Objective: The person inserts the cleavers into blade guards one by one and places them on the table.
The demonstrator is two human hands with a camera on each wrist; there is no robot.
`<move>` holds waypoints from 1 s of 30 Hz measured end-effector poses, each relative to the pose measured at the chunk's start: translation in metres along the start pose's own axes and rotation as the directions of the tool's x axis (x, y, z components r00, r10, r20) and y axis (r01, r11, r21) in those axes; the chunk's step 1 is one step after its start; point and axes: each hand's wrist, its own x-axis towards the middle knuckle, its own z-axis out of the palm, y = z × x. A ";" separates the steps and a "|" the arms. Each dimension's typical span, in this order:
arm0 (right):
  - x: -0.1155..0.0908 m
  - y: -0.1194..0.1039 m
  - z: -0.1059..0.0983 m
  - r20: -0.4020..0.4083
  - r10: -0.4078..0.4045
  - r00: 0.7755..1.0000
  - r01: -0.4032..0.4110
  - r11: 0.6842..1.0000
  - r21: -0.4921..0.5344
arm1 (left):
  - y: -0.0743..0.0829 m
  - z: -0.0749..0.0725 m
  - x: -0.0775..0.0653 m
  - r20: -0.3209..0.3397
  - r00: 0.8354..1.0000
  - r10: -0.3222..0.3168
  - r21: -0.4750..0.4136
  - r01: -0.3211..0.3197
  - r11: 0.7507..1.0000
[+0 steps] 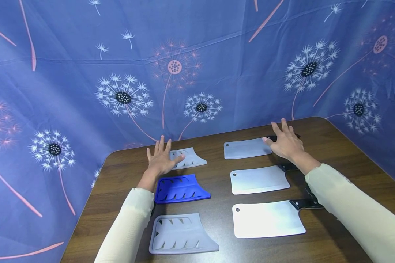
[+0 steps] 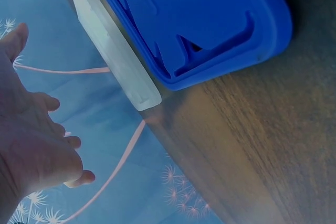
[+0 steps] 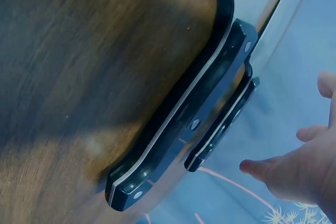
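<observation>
My left hand (image 1: 160, 160), fingers spread, hovers over the left end of the farthest white cleaver sheath (image 1: 191, 156) and partly hides it. Below it lie a blue sheath (image 1: 181, 188), which fills much of the left wrist view, and a pale grey sheath (image 1: 182, 232) nearest me. On the right, my right hand (image 1: 285, 143) is held with fingers apart above the black handle of the farthest cleaver (image 1: 245, 149). A middle cleaver (image 1: 258, 180) and a near cleaver (image 1: 266, 219) lie parallel to it, blades pointing left. Neither hand grips anything.
The brown wooden table (image 1: 220, 204) ends at a blue cloth (image 1: 237, 73) with dandelion prints, which hangs behind it and along the sides. In the right wrist view, two black riveted handles (image 3: 181, 124) lie side by side. My right forearm covers part of the nearer handles.
</observation>
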 end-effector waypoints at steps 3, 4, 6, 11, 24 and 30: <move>0.001 0.003 0.001 0.005 -0.008 1.000 0.008 1.000 -0.009 | -0.001 0.002 0.002 0.009 1.000 0.007 -0.005 -0.007 1.000; 0.002 0.004 0.002 0.004 -0.012 1.000 0.012 1.000 -0.017 | -0.002 0.003 0.003 0.009 1.000 0.011 -0.011 -0.010 1.000; 0.003 0.006 0.003 -0.003 -0.023 1.000 0.023 0.999 -0.037 | -0.003 0.005 0.004 0.010 1.000 0.014 -0.017 -0.014 1.000; 0.007 0.011 0.004 -0.054 -0.060 0.997 0.055 0.995 -0.086 | -0.007 0.008 0.006 -0.004 1.000 0.015 -0.021 -0.015 1.000; 0.021 0.030 0.004 -0.090 -0.192 0.977 0.170 0.963 -0.208 | -0.009 0.006 0.014 0.004 0.998 0.067 -0.083 -0.066 0.994; 0.024 0.035 0.001 -0.029 -0.167 0.986 0.158 0.967 -0.202 | -0.010 0.007 0.022 0.030 0.998 0.063 -0.078 -0.060 0.995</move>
